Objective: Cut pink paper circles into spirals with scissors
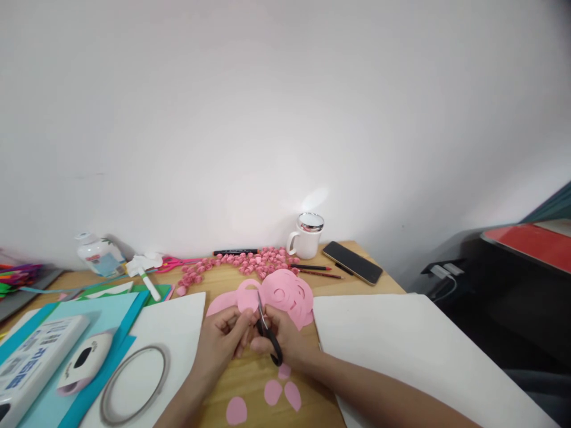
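My right hand (282, 337) is closed round the black handles of a pair of scissors (273, 348), whose blades point up and away from me. In my left hand (225, 334) a piece of pink paper (248, 298) is pinched, with the blades at its right edge. Just beyond lies a heap of pink paper offcuts (288, 292) with curved cuts in it. Several loose pink petal-shaped pieces (273, 392) lie on the wooden table nearer to me.
Many small rolled pink paper pieces (263, 261) lie along the wall by a white mug (307, 236), pencils (319, 273) and a phone (352, 261). White sheets (401, 345) flank my hands. To the left are a tape roll (134, 385) and coloured paper (107, 309).
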A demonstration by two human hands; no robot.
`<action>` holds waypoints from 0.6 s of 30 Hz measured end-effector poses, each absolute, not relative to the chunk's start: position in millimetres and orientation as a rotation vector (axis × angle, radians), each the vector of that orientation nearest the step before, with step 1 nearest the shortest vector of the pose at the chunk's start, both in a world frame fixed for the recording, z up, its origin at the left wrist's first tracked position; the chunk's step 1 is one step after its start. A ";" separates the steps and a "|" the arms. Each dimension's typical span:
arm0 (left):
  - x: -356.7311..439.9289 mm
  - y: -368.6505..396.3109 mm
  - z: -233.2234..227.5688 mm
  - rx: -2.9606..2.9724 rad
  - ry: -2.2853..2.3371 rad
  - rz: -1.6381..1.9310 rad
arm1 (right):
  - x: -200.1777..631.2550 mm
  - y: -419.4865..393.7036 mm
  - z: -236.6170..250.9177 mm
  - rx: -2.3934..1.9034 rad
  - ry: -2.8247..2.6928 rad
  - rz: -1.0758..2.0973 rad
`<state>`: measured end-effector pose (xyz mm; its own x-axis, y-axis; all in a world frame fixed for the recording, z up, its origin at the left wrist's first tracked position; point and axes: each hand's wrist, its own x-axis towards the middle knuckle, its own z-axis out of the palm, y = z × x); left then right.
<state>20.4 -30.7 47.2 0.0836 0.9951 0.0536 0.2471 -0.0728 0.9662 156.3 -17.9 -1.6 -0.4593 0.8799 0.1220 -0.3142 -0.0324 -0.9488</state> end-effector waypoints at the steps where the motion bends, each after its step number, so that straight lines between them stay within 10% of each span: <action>1: 20.4 -30.4 47.4 1.474 1.295 1.073 | 156.3 -17.7 -2.5 -0.665 -1.313 1.663; 18: 14.8 -26.6 42.5 1.465 1.342 1.126 | 158.4 -18.6 -7.8 -0.757 -1.314 1.689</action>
<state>14.8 -26.6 42.5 0.0266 0.9965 0.0788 0.2509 -0.0829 0.9645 158.4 -18.6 -7.8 -0.4605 0.8869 0.0354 -0.2524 -0.0927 -0.9632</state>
